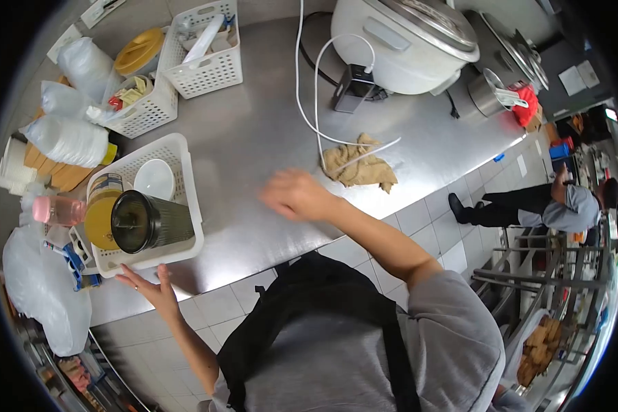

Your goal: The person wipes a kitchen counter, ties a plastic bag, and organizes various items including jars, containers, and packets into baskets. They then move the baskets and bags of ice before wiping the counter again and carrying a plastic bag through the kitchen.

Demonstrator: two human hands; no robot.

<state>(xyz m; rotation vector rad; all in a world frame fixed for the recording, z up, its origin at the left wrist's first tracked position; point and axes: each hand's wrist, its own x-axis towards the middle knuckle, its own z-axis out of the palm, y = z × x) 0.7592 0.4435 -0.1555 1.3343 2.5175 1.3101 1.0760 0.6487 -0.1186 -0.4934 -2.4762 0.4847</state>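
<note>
My left hand (pixel 152 287) is at the front edge of a white plastic basket (pixel 193 206), its fingers spread and fingertips right by the basket's wall. In that basket stand a dark ribbed tumbler (pixel 159 223), a jar with yellow contents (pixel 101 216) and a white bowl (pixel 155 180). Over the middle of the steel table (pixel 244 137) is my right hand (pixel 296 195), smeared by motion, with its fingers hidden or blurred. Nearest to it on the right lies a crumpled brown cloth (pixel 359 163), with a white cable (pixel 317 127) across it.
A large cooker (pixel 398 51) and a black power adapter (pixel 353 88) stand at the back. Two more white baskets (pixel 209 75) and bagged containers (pixel 69 141) line the left. A metal pot (pixel 486 95) sits far right. Another person (pixel 563 206) stands beyond the table.
</note>
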